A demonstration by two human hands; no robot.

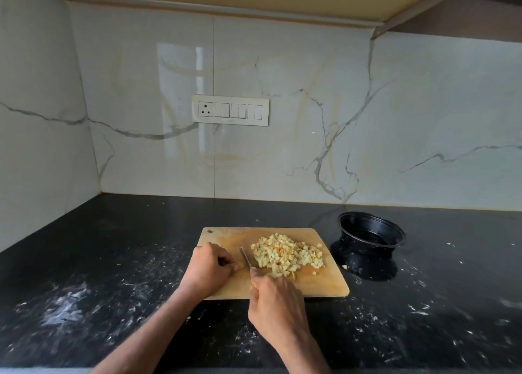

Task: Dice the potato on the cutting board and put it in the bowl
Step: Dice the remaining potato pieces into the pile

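A pile of pale yellow diced potato (288, 254) lies on the right half of the wooden cutting board (319, 284). My right hand (278, 303) grips a knife (246, 258) with a yellow handle; its blade rests on the board just left of the pile. My left hand (210, 266) sits on the board's left part with fingers curled, pinching a small potato piece beside the blade. The black bowl (372, 233) stands on the counter right of the board and looks empty.
The black stone countertop (113, 289) is dusted with white streaks and crumbs. A potato bit (344, 267) lies between board and bowl. A marble wall with a switch panel (230, 110) rises behind; another wall closes off the left side.
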